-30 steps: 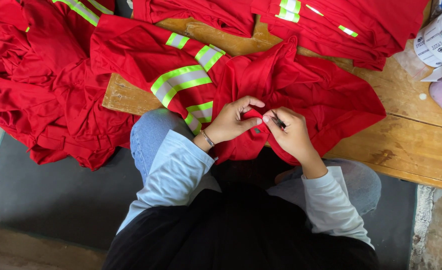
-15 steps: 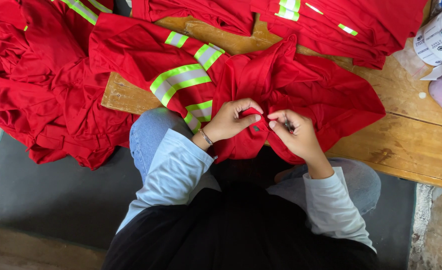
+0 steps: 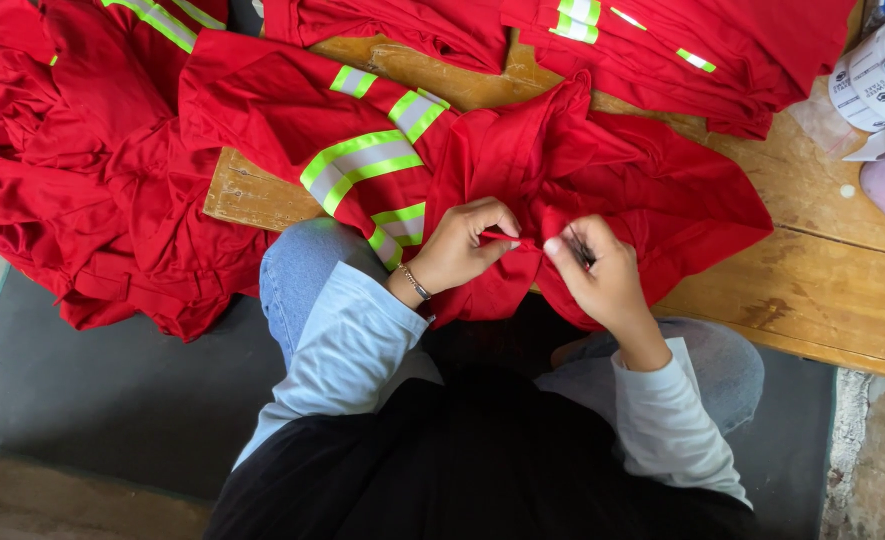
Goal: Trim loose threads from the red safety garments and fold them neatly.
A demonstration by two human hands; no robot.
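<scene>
Wooden table (image 3: 832, 290): several red garments heaped, exact count unclear. Left hand (image 3: 462, 245), right hand (image 3: 597, 275) both pinching one red shirt (image 3: 642, 190), crumpled, yellow-grey reflective stripes.

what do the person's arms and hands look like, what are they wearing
Both arms are in long, pale blue sleeves that end at the wrists. The left hand is bare, with a thin metal bracelet around its wrist. The right hand is bare too, with no glove; no ring or watch can be made out on it. A black garment covers the torso between the sleeves.
</scene>
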